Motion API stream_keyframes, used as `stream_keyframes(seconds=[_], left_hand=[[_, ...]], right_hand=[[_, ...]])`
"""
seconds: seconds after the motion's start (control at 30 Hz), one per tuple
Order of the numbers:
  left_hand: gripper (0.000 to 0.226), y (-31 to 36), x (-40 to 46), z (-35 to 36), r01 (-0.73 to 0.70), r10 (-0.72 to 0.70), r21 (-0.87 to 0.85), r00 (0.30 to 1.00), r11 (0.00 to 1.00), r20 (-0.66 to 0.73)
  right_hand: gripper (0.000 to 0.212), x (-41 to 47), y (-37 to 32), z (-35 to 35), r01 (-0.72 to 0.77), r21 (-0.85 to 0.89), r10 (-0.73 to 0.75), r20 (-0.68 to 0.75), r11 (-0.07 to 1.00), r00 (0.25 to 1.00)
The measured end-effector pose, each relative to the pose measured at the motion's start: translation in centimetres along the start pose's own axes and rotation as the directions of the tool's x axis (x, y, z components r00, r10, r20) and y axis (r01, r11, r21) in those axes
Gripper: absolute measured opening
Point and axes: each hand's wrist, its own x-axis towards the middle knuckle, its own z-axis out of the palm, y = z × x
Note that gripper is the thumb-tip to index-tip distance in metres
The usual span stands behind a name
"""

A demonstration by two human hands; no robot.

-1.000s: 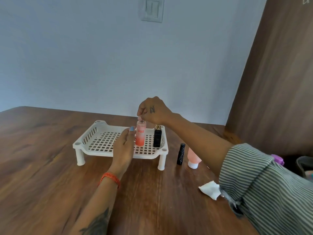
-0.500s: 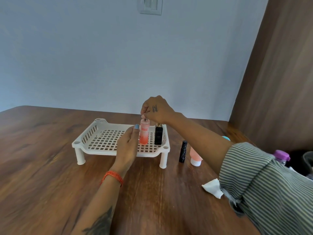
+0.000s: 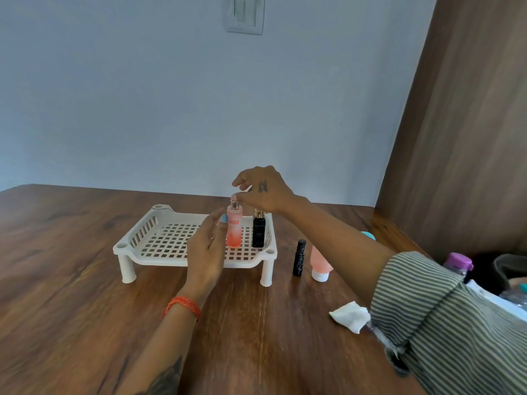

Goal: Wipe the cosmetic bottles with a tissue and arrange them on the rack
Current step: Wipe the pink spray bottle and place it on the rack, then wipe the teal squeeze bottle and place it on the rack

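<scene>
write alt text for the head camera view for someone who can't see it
A person's right hand pinches the top of a pink spray bottle standing beside a black bottle on a white rack, with the open left hand close by. A black tube, pink tube and tissue sit on the wooden table.

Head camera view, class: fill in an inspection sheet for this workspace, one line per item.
Surface: brown wooden table, bare in front.
Job's things: white rack holds the pink spray bottle and black bottle, both upright; a black tube and a pink tube stand on the table beside it; tissue lies near the sleeve.
Clutter: purple-capped bottle at right edge.
Grippers: left hand open beside the pink bottle; right hand fingers at its cap.
Cables: nothing seen.
Surroundings: pale wall, wall switch, wooden panel.
</scene>
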Motion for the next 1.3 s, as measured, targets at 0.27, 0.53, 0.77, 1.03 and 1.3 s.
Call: stream_keyframes(seconds=[0.27,0.53,0.77,1.03,1.3], left_hand=[[0.033,1.3,-3.3,1.4,-0.246,0.244,0.045,0.968,0.968,0.055],[0.038,3.8,-9.1,7.8,-0.374,0.326,0.065,0.872,0.925,0.365],[0.038,5.7,-10.5,12.1,-0.387,0.275,0.172,0.846,0.906,0.457],[0.045,8.8,-6.8,16.0,-0.589,0.338,0.46,0.786,0.664,0.518],[0.047,9.0,-4.3,19.0,-0.632,0.207,0.692,0.772,0.35,0.601]], right_hand=[[0.03,-7.5,0.4,-4.9,-0.034,0.123,0.054,-0.167,0.992,0.984],[0.027,-20.2,5.6,-7.6,-0.26,0.06,0.263,-0.372,0.964,0.89],[0.027,-25.7,8.9,-2.2,-0.264,-0.152,0.251,-0.096,0.953,0.963],[0.025,-26.8,9.6,-0.4,-0.151,-0.222,0.115,-0.169,0.963,0.979],[0.025,-27.0,9.4,-0.7,-0.126,-0.234,0.091,-0.153,0.964,0.984]])
